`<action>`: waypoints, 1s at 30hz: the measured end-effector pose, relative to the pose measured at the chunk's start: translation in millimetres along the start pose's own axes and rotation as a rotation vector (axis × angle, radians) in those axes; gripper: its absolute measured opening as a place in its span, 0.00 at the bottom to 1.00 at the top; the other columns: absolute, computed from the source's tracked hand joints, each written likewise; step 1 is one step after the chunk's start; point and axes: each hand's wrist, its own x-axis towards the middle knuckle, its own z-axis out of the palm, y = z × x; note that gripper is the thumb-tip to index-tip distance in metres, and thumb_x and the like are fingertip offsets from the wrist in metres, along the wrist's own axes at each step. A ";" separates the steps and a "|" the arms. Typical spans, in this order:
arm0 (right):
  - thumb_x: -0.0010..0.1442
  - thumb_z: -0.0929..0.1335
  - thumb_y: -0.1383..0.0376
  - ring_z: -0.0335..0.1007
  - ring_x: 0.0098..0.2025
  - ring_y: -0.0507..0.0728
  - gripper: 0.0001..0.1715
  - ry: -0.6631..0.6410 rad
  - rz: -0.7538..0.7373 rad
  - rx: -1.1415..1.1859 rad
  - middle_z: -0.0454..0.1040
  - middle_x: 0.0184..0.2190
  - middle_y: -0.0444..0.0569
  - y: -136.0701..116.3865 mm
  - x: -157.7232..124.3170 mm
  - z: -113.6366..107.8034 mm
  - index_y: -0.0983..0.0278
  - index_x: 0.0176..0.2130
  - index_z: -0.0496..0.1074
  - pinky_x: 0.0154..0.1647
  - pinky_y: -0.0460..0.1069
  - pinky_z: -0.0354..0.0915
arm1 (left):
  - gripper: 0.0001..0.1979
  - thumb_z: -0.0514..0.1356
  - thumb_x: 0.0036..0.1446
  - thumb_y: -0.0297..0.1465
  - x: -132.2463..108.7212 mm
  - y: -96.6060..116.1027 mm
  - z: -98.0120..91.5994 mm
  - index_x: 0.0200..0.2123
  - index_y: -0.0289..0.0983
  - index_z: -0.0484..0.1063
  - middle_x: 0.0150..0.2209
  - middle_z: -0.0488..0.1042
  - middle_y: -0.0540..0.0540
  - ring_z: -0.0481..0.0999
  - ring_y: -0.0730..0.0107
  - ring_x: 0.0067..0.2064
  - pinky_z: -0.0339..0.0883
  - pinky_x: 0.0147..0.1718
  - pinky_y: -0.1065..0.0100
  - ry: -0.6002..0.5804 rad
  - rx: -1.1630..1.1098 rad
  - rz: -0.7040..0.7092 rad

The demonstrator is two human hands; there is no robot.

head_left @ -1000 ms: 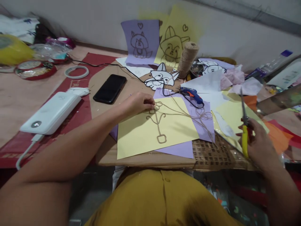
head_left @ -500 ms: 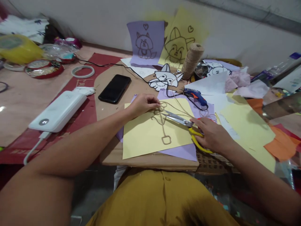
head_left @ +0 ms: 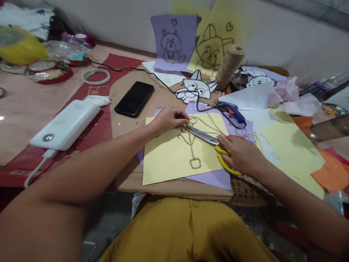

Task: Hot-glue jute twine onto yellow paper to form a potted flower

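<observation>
My left hand (head_left: 170,120) pinches brown twine at the flower head of a twine outline (head_left: 195,163) on yellow paper (head_left: 163,160). Below the flower, the outline runs down a stem to a small square. Wrapped round the yellow handles of a pair of scissors (head_left: 204,135) is my right hand (head_left: 242,153). The blades look closed, and their tips point at the flower close to my left fingertips. Whether twine lies between the blades is too small to tell. A loose strand of twine (head_left: 211,118) runs from the flower area toward my right hand.
Behind the paper lie a blue glue gun (head_left: 231,111), a white fox cutout (head_left: 196,87) and a twine spool (head_left: 231,65). A black phone (head_left: 135,99) and a white power bank (head_left: 67,125) are to the left. Orange paper scraps (head_left: 331,171) lie right.
The scissor blades, slightly apart before, have come together, and their tips are nearer my left fingertips. My right hand has moved slightly left relative to the paper. The camera view has shifted a little.
</observation>
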 end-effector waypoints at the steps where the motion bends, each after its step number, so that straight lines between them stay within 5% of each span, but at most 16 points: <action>1: 0.63 0.65 0.63 0.72 0.43 0.62 0.24 -0.013 -0.002 -0.001 0.75 0.44 0.56 -0.7 0.5 -1.3 0.65 0.58 0.65 0.34 0.51 0.56 | 0.13 0.70 0.50 0.37 -0.2 0.6 -0.1 0.34 0.32 0.81 0.29 0.80 0.45 0.75 0.74 0.29 0.64 0.27 0.74 0.000 0.003 0.002; 11: 0.67 0.63 0.63 0.74 0.44 0.62 0.30 -0.052 -0.003 -0.017 0.75 0.47 0.55 -4.5 -0.3 -2.0 0.65 0.66 0.59 0.34 0.52 0.56 | 0.15 0.70 0.49 0.38 0.6 0.7 0.3 0.34 0.31 0.81 0.30 0.81 0.44 0.75 0.73 0.30 0.65 0.28 0.73 0.013 0.026 -0.001; 30: 0.66 0.65 0.65 0.75 0.41 0.62 0.28 0.022 0.025 -0.097 0.77 0.46 0.55 -9.9 -0.9 1.6 0.66 0.63 0.64 0.31 0.51 0.56 | 0.11 0.72 0.47 0.34 2.6 3.2 0.8 0.31 0.32 0.81 0.28 0.80 0.45 0.74 0.75 0.27 0.65 0.26 0.74 0.034 -0.029 -0.082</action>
